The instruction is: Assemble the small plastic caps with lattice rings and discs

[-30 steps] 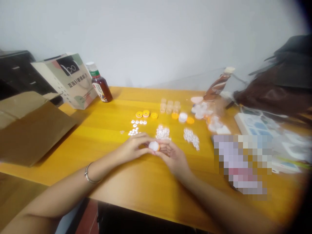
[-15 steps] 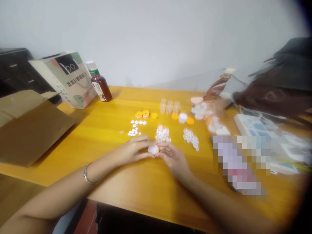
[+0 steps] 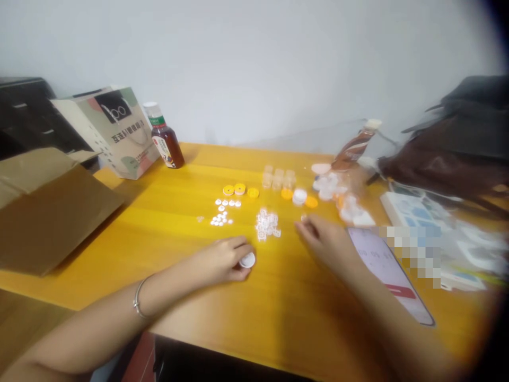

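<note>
My left hand (image 3: 225, 260) rests on the yellow wooden table (image 3: 167, 233), its fingers closed on a small white round cap (image 3: 247, 259). A metal bangle sits on that wrist. My right hand (image 3: 326, 241) lies further right, apart from the cap, with its fingers curled down where a pile of small white pieces lay. Blur hides whether it grips anything. Another heap of small white pieces (image 3: 267, 224) lies between my hands. Beyond it are small white discs (image 3: 223, 209), yellow caps (image 3: 239, 189) and several clear little pots (image 3: 278, 178).
A phone (image 3: 387, 270) lies face up by my right forearm. At the back left stand a brown bottle (image 3: 167, 139) and a paper bag (image 3: 115, 130), with a cardboard box (image 3: 47, 212) on the left edge. A dark bag (image 3: 445, 154) and a tilted bottle (image 3: 353, 146) fill the back right.
My hands were together on the white cap. My right hand has let go and moved right onto the pile of small pieces, while my left keeps the cap, now lowered to the table.
</note>
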The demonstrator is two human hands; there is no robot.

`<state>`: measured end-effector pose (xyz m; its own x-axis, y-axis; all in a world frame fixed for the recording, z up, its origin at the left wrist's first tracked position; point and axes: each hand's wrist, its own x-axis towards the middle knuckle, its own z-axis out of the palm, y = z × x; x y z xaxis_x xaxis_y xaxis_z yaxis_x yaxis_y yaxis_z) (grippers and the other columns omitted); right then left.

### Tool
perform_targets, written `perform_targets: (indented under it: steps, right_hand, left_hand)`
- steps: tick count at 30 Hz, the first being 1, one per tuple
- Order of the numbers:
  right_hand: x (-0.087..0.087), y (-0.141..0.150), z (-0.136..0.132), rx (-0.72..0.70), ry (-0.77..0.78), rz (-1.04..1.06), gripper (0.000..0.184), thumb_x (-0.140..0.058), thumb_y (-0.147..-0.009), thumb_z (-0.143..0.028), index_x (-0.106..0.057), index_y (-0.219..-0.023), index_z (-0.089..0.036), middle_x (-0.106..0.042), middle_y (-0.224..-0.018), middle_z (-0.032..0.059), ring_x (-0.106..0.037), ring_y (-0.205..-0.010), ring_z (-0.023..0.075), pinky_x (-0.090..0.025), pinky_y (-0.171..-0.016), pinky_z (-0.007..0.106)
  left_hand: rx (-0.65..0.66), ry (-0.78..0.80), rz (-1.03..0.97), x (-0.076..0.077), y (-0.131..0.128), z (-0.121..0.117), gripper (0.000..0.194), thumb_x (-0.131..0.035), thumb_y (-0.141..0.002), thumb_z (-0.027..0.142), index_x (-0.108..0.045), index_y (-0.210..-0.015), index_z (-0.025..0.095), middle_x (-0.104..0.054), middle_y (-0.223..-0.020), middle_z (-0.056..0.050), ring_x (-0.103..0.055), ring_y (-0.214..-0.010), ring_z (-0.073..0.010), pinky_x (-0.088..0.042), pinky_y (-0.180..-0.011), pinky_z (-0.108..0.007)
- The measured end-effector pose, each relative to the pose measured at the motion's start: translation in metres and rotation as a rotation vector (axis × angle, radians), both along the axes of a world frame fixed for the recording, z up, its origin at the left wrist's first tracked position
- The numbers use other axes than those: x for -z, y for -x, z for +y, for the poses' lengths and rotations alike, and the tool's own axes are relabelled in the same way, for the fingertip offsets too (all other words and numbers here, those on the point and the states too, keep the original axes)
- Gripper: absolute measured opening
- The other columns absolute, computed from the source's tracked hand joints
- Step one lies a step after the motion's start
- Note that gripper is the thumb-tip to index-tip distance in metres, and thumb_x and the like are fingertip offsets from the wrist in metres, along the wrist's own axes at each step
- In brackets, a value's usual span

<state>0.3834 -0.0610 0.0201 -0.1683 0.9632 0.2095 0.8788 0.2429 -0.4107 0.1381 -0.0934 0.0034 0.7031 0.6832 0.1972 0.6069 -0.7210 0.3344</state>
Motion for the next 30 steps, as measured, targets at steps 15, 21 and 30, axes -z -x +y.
perform_targets:
  steps: [15,21,30]
  right_hand:
    - [-0.001,-0.015,0.005,0.145,0.294,-0.537,0.038,-0.035,-0.085,-0.052,-0.052,-0.088,-0.017,-0.065,-0.074,0.0092,-0.060,-0.061,0.0221,-0.029,-0.048,0.026]
    - [-0.003,-0.009,0.005,0.127,0.292,-0.562,0.029,-0.032,-0.089,-0.038,-0.052,-0.092,-0.017,-0.066,-0.076,0.0087,-0.061,-0.063,0.0217,-0.029,-0.049,0.026]
    - [-0.004,-0.011,0.004,0.096,0.176,-0.481,0.020,-0.037,-0.086,-0.026,-0.052,-0.076,-0.018,-0.060,-0.060,0.0038,-0.055,-0.051,0.0171,-0.020,-0.045,0.025]
  left_hand:
    - [0.017,0.055,-0.171,-0.001,-0.002,0.011,0.039,-0.046,-0.088,0.035,-0.046,-0.123,0.017,-0.055,-0.105,-0.010,-0.053,-0.094,-0.0179,-0.045,-0.084,-0.033]
    - [0.057,-0.040,-0.170,0.012,-0.010,0.031,0.028,-0.042,-0.090,0.025,-0.056,-0.113,0.019,-0.056,-0.099,-0.009,-0.053,-0.092,-0.0172,-0.045,-0.082,-0.033]
    - [0.040,-0.031,-0.175,0.019,-0.008,0.033,0.019,-0.043,-0.089,0.023,-0.060,-0.096,0.016,-0.057,-0.093,-0.007,-0.053,-0.087,-0.0154,-0.044,-0.078,-0.029]
